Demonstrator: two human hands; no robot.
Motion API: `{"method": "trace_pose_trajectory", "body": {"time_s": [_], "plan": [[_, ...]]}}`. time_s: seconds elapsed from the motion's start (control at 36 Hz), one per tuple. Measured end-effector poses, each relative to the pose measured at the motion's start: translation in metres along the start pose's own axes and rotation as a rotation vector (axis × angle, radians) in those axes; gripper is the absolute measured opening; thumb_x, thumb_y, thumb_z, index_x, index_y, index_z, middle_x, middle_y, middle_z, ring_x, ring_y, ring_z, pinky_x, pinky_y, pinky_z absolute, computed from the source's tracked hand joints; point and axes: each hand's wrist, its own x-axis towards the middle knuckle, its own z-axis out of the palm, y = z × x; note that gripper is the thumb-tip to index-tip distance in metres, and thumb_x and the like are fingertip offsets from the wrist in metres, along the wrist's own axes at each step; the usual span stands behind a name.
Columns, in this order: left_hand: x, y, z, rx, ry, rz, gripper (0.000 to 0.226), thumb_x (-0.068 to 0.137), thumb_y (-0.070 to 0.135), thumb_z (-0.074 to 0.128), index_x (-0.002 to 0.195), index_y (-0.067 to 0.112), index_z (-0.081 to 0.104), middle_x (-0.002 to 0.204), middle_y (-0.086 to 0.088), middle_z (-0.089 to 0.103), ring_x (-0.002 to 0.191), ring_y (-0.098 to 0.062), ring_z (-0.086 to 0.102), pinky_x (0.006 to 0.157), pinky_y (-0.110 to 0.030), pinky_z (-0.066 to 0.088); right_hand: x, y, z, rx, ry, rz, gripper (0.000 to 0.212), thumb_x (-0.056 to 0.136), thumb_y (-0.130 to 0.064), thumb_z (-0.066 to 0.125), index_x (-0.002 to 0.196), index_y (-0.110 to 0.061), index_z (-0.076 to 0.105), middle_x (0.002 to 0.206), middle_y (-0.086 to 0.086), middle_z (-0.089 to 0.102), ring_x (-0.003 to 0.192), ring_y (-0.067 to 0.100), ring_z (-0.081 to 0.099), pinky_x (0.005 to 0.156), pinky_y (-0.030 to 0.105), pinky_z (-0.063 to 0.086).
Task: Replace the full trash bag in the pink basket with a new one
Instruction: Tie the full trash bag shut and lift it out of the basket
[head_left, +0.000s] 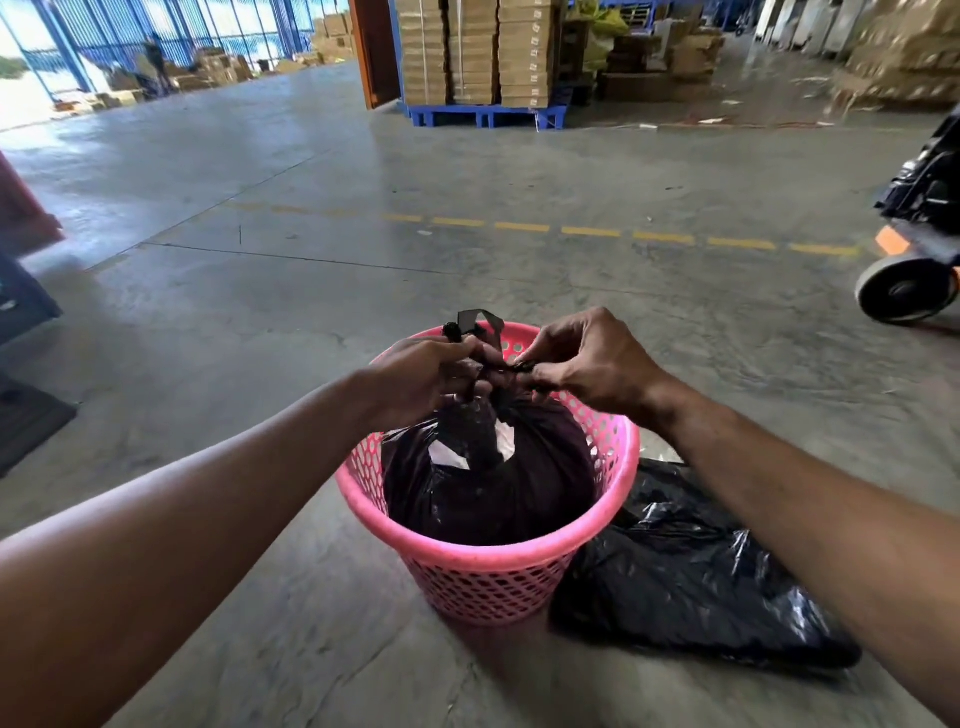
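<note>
A flat black bag (691, 582) lies beside the pink basket (483, 561) on a warehouse floor (467, 208), where left hand (426, 376) and right hand (587, 364) pinch the full trash bag (488, 483)'s gathered neck, boxed pallets (478, 57) beyond.

The grey concrete floor (467, 171) carries the pink basket (488, 577) near centre. A crumpled black trash bag (691, 582) lies flat just right of it, touching its base. Far off stands a blue pallet (483, 114) stacked with cardboard boxes (472, 47).
</note>
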Motion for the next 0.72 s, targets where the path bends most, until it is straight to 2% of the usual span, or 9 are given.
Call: {"method": "trace_pose_trajectory", "body": {"time_s": [0.14, 0.22, 0.31, 0.36, 0.39, 0.5, 0.58, 0.67, 0.72], "plan": [[0.001, -0.001, 0.010, -0.073, 0.021, -0.095, 0.032, 0.110, 0.025, 0.038, 0.096, 0.017, 0.065, 0.067, 0.000, 0.072, 0.059, -0.007, 0.066, 0.057, -0.023, 0.054, -0.013, 0.014, 0.042, -0.177, 0.027, -0.055, 0.027, 0.071, -0.003, 0.074, 0.065, -0.030, 0.074, 0.062, -0.013, 0.071, 0.058, -0.006, 0.064, 0.067, 0.021, 0.050], [-0.001, 0.001, 0.015, 0.018, 0.079, -0.011, 0.032, 0.109, 0.025, 0.041, 0.091, 0.013, 0.064, 0.070, -0.002, 0.072, 0.059, -0.010, 0.065, 0.057, -0.025, 0.049, -0.015, 0.018, 0.053, -0.208, 0.038, -0.073, 0.009, 0.074, -0.012, 0.070, 0.070, -0.016, 0.077, 0.068, -0.006, 0.075, 0.065, 0.004, 0.069, 0.068, 0.026, 0.052], [-0.006, 0.008, 0.014, 0.639, 0.113, 0.326, 0.033, 0.105, 0.036, 0.044, 0.091, 0.012, 0.062, 0.075, -0.001, 0.073, 0.066, -0.020, 0.068, 0.069, -0.035, 0.053, -0.013, 0.015, 0.053, -0.225, 0.011, -0.063, 0.020, 0.071, -0.033, 0.069, 0.085, -0.020, 0.077, 0.080, -0.006, 0.070, 0.071, 0.012, 0.066, 0.069, 0.031, 0.053], [-0.011, 0.016, 0.016, 1.125, 0.129, 0.580, 0.029, 0.101, 0.040, 0.048, 0.098, 0.014, 0.060, 0.081, -0.004, 0.071, 0.075, -0.025, 0.067, 0.073, -0.038, 0.053, -0.014, 0.011, 0.054, -0.190, 0.015, -0.044, 0.019, 0.067, -0.034, 0.066, 0.085, -0.030, 0.069, 0.085, -0.007, 0.070, 0.077, 0.013, 0.068, 0.073, 0.031, 0.055], [-0.015, 0.019, 0.019, 1.213, 0.106, 0.683, 0.025, 0.100, 0.037, 0.052, 0.099, 0.013, 0.058, 0.079, -0.005, 0.070, 0.073, -0.026, 0.065, 0.069, -0.038, 0.052, -0.014, 0.010, 0.056, -0.162, 0.038, -0.038, 0.014, 0.069, -0.030, 0.065, 0.082, -0.035, 0.064, 0.082, -0.010, 0.070, 0.077, 0.009, 0.068, 0.073, 0.029, 0.053], [-0.018, 0.017, 0.015, 1.357, 0.052, 0.825, 0.015, 0.094, 0.029, 0.060, 0.096, 0.016, 0.054, 0.078, -0.002, 0.066, 0.068, -0.028, 0.061, 0.064, -0.043, 0.051, -0.014, 0.008, 0.060, -0.175, 0.073, -0.055, 0.013, 0.078, -0.027, 0.062, 0.079, -0.038, 0.054, 0.069, -0.016, 0.062, 0.069, -0.002, 0.060, 0.067, 0.023, 0.043], [-0.020, 0.017, 0.001, 1.393, 0.046, 0.866, 0.005, 0.093, 0.018, 0.061, 0.096, 0.013, 0.060, 0.083, 0.003, 0.066, 0.071, -0.023, 0.059, 0.067, -0.041, 0.050, -0.016, 0.010, 0.058, -0.142, 0.037, -0.049, 0.022, 0.076, -0.035, 0.063, 0.095, -0.035, 0.054, 0.085, -0.014, 0.068, 0.086, 0.009, 0.071, 0.083, 0.032, 0.055], [-0.027, 0.021, -0.008, 1.335, 0.033, 0.921, 0.004, 0.093, 0.008, 0.066, 0.092, 0.011, 0.068, 0.087, 0.016, 0.059, 0.075, -0.008, 0.056, 0.072, -0.029, 0.049, -0.017, 0.016, 0.055, -0.063, 0.000, -0.051, 0.030, 0.079, -0.015, 0.069, 0.104, -0.021, 0.054, 0.092, -0.003, 0.075, 0.091, 0.012, 0.073, 0.090, 0.039, 0.058], [-0.029, 0.018, -0.014, 1.326, 0.061, 0.931, 0.004, 0.092, 0.008, 0.070, 0.092, 0.012, 0.072, 0.093, 0.017, 0.063, 0.080, -0.007, 0.060, 0.078, -0.031, 0.052, -0.016, 0.021, 0.050, -0.027, -0.034, -0.039, 0.031, 0.081, -0.011, 0.069, 0.108, -0.018, 0.057, 0.093, 0.001, 0.077, 0.091, 0.012, 0.074, 0.090, 0.040, 0.058]]}}
